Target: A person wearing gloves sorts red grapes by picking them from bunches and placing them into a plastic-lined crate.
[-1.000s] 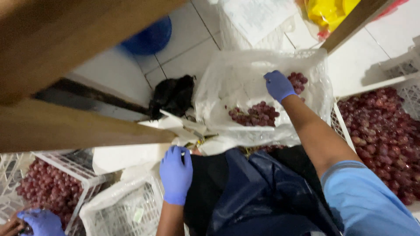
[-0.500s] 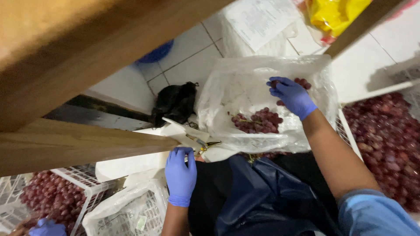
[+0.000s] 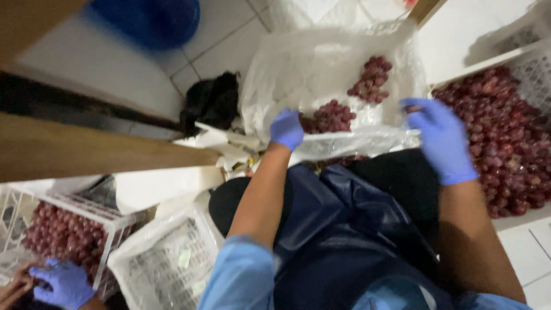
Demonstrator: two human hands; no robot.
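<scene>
Right, both your blue-gloved hands are at the near edge of the clear plastic bag [image 3: 321, 63]: your left hand [image 3: 287, 129] is pinched shut on its rim, and your right hand [image 3: 439, 138] is closed on the same rim further along. Inside the bag sit two bunches of red grapes [image 3: 333, 115], one touching your left fingers. Beside the bag, past your right hand, a white crate [image 3: 531, 57] is heaped with grapes; well off, below your left arm, another person's gloved hand [image 3: 60, 284] works by another crate [image 3: 69, 209]
</scene>
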